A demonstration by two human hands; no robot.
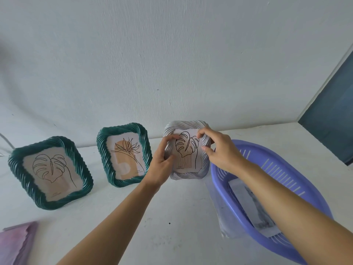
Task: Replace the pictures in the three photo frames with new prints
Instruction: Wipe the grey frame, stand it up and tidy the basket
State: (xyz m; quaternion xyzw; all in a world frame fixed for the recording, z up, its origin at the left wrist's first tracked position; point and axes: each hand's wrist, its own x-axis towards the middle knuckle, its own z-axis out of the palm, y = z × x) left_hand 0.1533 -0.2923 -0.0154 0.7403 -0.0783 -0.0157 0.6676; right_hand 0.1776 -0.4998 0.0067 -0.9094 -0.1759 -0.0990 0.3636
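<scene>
Left hand (162,157) and right hand (221,152) grip the white frame (191,124) just left of the purple basket (277,169)
Each clasps one side rim; two green frames (17,167) (102,148) stand farther left of the basket

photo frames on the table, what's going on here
A person grips the white frame with both hands: the left hand holds its left edge and the right hand pinches its upper right corner. It shows a leaf line print. Two green frames stand to its left, each with a botanical print. A purple basket on the right holds papers.
</scene>
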